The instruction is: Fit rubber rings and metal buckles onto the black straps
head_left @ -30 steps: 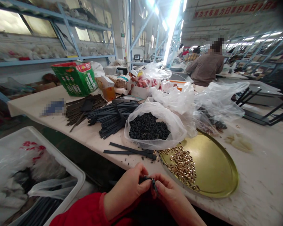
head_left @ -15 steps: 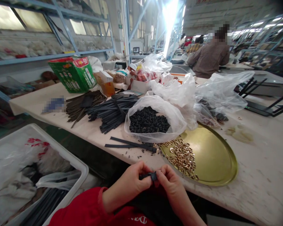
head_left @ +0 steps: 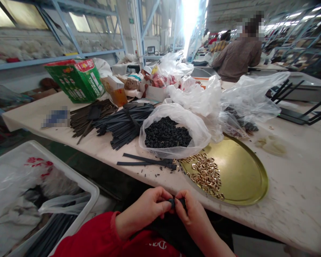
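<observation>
My left hand point(head_left: 147, 208) and my right hand point(head_left: 191, 214) meet just below the table's front edge, both pinching one small black strap piece point(head_left: 173, 202) between their fingertips. A red sleeve covers my left forearm. On the table ahead lie two loose black straps point(head_left: 147, 161). A clear bag of small black loops point(head_left: 167, 132) stands behind them. A round brass tray point(head_left: 243, 175) holds a heap of several small gold buckles point(head_left: 206, 175) at its left side.
Piles of black straps point(head_left: 123, 123) cover the table's left part, with a green carton point(head_left: 75, 80) and boxes behind. Crumpled plastic bags point(head_left: 230, 100) lie at the back right. A white bin point(head_left: 42, 200) with bags and straps stands at lower left. A person in brown point(head_left: 237, 59) sits beyond.
My hands have stayed together on the black strap piece, shifting it slightly between the fingertips. The view has tipped a little, so the table sits higher in the frame.
</observation>
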Available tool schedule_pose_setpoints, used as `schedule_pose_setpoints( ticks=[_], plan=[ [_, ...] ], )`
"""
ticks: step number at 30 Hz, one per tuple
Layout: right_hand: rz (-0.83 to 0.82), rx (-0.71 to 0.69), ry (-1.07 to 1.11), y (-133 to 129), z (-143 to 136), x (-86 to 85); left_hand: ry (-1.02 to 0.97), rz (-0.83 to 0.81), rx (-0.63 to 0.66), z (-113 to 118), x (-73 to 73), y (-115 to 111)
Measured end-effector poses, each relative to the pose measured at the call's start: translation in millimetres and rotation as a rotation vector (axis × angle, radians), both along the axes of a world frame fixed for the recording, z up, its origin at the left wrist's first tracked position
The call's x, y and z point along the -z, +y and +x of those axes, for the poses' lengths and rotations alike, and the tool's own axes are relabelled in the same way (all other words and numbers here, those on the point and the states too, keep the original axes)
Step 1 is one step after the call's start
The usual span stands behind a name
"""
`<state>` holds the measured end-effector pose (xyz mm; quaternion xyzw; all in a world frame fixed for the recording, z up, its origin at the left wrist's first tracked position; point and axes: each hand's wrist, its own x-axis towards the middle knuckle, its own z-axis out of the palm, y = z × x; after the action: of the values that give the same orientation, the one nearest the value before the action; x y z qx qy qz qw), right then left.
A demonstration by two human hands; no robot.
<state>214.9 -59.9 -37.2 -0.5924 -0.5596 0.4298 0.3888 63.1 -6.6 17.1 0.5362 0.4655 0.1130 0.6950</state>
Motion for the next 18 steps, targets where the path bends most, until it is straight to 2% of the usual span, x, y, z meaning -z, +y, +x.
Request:
schedule_pose_setpoints(
  ticks=[4,8,12,18],
  plan=[
    [0.009,-0.127,-0.03,-3.6,0.5,-5.7,-0.009,-0.023,0.054,-3.0,7.3,0.2],
    [-0.024,-0.191,0.003,-5.0,2.4,-10.4,-0.078,-0.08,0.155,-10.9,6.5,1.7],
    [-0.081,-0.254,0.035,-7.1,5.6,-15.8,-0.081,-0.098,0.156,-12.2,4.9,0.0],
    [-0.119,-0.321,0.227,-14.9,0.0,-20.2,-0.066,-0.132,0.149,-9.1,14.1,-5.2]
  ],
)
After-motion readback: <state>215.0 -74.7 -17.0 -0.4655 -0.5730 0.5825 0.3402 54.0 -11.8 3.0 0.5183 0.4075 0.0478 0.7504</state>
